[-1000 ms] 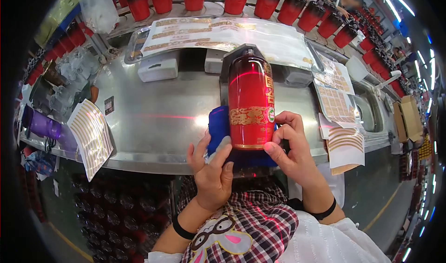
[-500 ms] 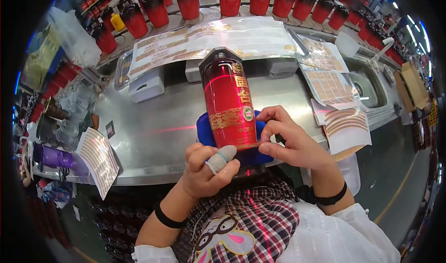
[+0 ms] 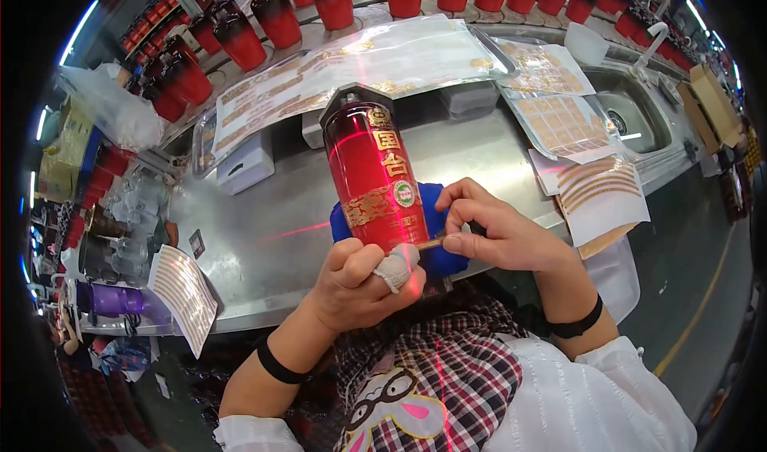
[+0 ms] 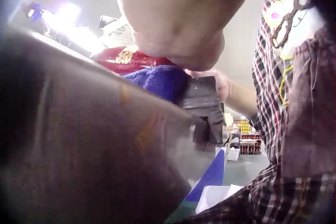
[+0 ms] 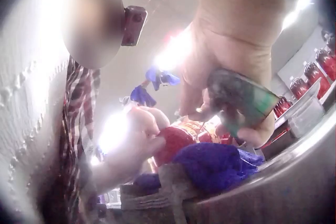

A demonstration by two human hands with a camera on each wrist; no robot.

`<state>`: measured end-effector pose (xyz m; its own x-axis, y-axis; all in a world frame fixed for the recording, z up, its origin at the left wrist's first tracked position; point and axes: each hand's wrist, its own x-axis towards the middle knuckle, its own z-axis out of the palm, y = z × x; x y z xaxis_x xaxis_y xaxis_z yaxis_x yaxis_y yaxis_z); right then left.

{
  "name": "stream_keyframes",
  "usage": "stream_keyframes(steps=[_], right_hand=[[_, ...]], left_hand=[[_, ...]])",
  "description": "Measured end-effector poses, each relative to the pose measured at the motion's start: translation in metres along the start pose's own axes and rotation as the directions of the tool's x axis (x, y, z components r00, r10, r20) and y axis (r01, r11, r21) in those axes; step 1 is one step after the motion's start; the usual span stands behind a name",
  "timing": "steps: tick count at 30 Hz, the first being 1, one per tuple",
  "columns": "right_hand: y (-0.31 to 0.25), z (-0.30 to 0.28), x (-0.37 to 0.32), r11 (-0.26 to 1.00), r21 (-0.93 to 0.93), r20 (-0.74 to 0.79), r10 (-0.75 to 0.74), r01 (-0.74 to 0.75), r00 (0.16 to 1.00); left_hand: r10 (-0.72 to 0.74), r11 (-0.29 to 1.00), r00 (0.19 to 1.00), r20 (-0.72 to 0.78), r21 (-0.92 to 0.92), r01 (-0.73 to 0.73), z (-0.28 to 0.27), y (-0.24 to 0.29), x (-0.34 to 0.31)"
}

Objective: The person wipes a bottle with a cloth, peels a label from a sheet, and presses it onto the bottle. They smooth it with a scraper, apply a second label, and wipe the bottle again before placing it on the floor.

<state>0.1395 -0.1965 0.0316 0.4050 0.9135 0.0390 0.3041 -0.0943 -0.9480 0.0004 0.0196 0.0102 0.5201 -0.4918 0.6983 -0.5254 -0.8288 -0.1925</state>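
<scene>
In the head view the red bottle [image 3: 369, 176] lies tilted at the frame's middle, neck toward the upper left, its lower end on a blue cloth [image 3: 438, 212] at the near edge of the steel table [image 3: 264, 204]. Your left hand [image 3: 359, 280] is curled tight against the bottle's base, a finger in a grey cover [image 3: 397, 266] pressed to it. Your right hand [image 3: 499, 232] pinches a thin tan strip [image 3: 430, 243] between thumb and forefinger, just beside that base.

Only this view shows the sticker sheets [image 3: 595, 196] at the right and the row of red bottles [image 3: 276, 16] along the top.

The left wrist view alone shows a dark block [image 4: 202, 106] under the cloth [image 4: 157, 79], with the bottle [image 4: 126, 58] behind it; your left fingers cannot be made out there.

The right wrist view adds a dark green object [image 5: 241, 100] gripped in your right fingers, above the bottle [image 5: 176, 140] and cloth [image 5: 215, 163].
</scene>
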Motion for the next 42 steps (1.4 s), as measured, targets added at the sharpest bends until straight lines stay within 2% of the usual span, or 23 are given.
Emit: stream_keyframes(steps=[3,6,9,12,15,18,21,24,27,30,33,36,39,42], right_hand=[[0.003,0.001,0.000,1.000,-0.002,-0.018,-0.010,0.010,1.000],[0.007,0.000,0.001,1.000,-0.019,-0.030,-0.015,0.014,0.999],[0.010,-0.002,-0.001,1.000,-0.029,-0.051,-0.003,0.002,0.999],[0.014,-0.002,-0.001,1.000,-0.024,-0.068,-0.013,0.011,0.998],[0.013,-0.002,-0.001,1.000,-0.014,-0.066,-0.007,0.006,0.998],[0.014,-0.004,-0.001,1.000,-0.022,-0.060,-0.015,0.014,0.998],[0.015,-0.003,-0.001,1.000,-0.026,-0.056,-0.016,0.014,0.998],[0.015,-0.004,0.000,1.000,-0.024,-0.041,-0.009,0.009,0.999],[0.014,-0.005,0.000,1.000,-0.026,-0.044,-0.012,0.011,0.999],[0.016,-0.004,-0.001,1.000,-0.023,-0.060,-0.011,0.010,0.998],[0.018,-0.004,0.000,0.999,-0.045,-0.045,-0.012,0.010,0.999],[0.018,-0.005,0.001,0.999,-0.037,-0.031,-0.023,0.022,0.999],[0.020,-0.003,0.000,0.999,-0.025,-0.056,-0.036,0.035,0.998],[0.022,-0.002,-0.001,0.999,-0.036,-0.065,-0.040,0.038,0.997]], left_hand=[[0.004,0.998,0.999,-0.040,-0.057,-0.006,0.005,0.000,-0.004],[-0.079,0.982,0.995,-0.059,-0.175,0.068,0.007,0.003,-0.012],[-0.020,0.998,0.998,-0.067,-0.059,0.016,0.010,0.001,-0.009],[0.035,0.999,0.999,0.020,-0.016,-0.034,0.004,0.000,0.005],[0.033,0.999,0.999,0.024,-0.032,-0.032,0.007,-0.001,0.004],[-0.093,0.973,0.995,-0.045,-0.217,0.081,0.009,-0.001,-0.011],[-0.096,0.983,0.995,-0.027,-0.158,0.091,0.009,0.001,-0.013],[-0.026,0.995,0.999,0.042,-0.095,0.029,0.002,0.001,0.004],[-0.038,0.986,0.999,-0.031,-0.166,0.033,0.008,-0.003,-0.007],[-0.140,0.975,0.990,-0.009,-0.176,0.136,0.007,0.004,-0.016],[-0.102,0.987,0.994,-0.027,-0.127,0.098,0.008,0.004,-0.009],[0.018,0.997,0.998,0.053,-0.069,-0.015,0.003,0.000,0.005],[-0.206,0.952,0.978,-0.024,-0.237,0.195,0.014,0.003,-0.017],[-0.099,0.981,0.995,-0.025,-0.169,0.093,0.007,0.003,-0.013]])
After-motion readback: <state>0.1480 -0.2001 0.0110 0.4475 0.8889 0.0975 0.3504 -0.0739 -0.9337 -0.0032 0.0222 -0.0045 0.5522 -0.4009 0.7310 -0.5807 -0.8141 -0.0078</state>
